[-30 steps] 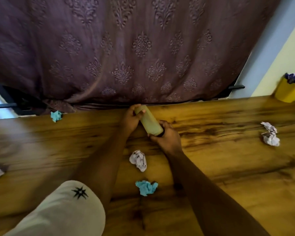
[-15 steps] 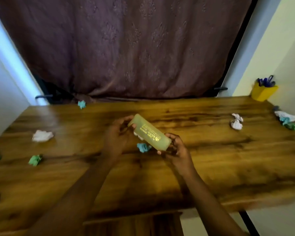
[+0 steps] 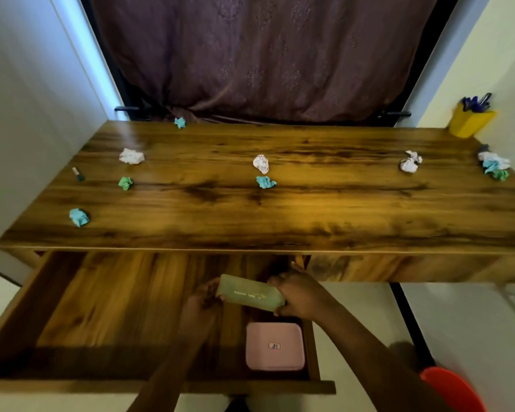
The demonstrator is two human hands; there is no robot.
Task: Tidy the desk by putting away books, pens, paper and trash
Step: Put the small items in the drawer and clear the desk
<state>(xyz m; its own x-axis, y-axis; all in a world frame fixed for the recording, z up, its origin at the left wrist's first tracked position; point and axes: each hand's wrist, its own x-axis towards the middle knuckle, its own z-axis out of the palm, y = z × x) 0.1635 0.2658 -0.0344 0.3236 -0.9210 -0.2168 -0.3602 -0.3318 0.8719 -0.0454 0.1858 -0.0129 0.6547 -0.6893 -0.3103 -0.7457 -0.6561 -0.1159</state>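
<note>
Both hands hold one pale green bottle [image 3: 249, 292] over the open drawer [image 3: 101, 307], in front of the desk [image 3: 309, 209] edge. Bottle long axis runs roughly left-right, left end a little higher and farther, right end lower and nearer; printed label faces up. Cap end hidden, cannot tell which way it points. Left hand [image 3: 201, 304] grips the left end, fingers curled round it. Right hand [image 3: 305, 295] grips the right end, thumb under, fingers wrapped over the top. Bottle is off the drawer floor as far as visible, just behind a pink square box [image 3: 275, 346] lying in the drawer's right front corner.

Desk top: white paper balls [image 3: 131, 156], [image 3: 261, 163], [image 3: 410, 162]; teal paper balls [image 3: 265, 182], [image 3: 78, 217], [image 3: 180, 122]; green paper ball [image 3: 125, 183]; mixed paper pile [image 3: 492, 165] at the right edge; small stick-like item [image 3: 78, 174] near the left edge, too small to identify. Yellow cup [image 3: 470, 123] with blue pens [image 3: 476, 101] at the far right corner. Red object [image 3: 452, 388] bottom right, partly cut off.
</note>
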